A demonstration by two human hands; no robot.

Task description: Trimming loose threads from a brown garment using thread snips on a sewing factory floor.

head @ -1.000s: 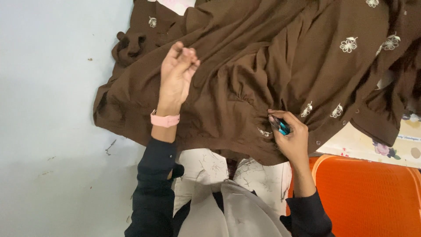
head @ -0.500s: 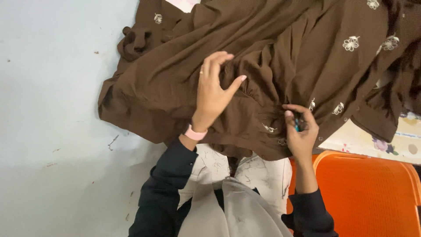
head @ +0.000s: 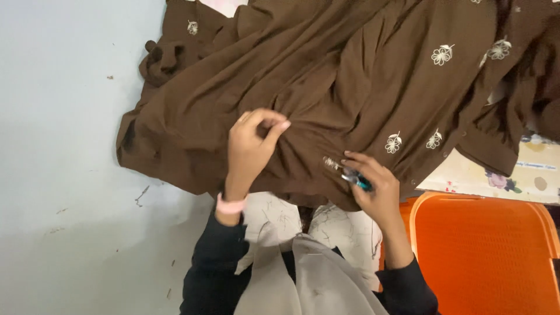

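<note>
Pale table under brown cloth; my left hand has slid inward, now pinching cloth. Right hand still grips snips.

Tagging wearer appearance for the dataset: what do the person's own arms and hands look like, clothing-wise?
Both arms wear long dark, near-black sleeves that end at the wrists. The left hand is bare, with a pale pink band round its wrist. The right hand is bare too, no band or ring visible. No gloves on either.
</note>
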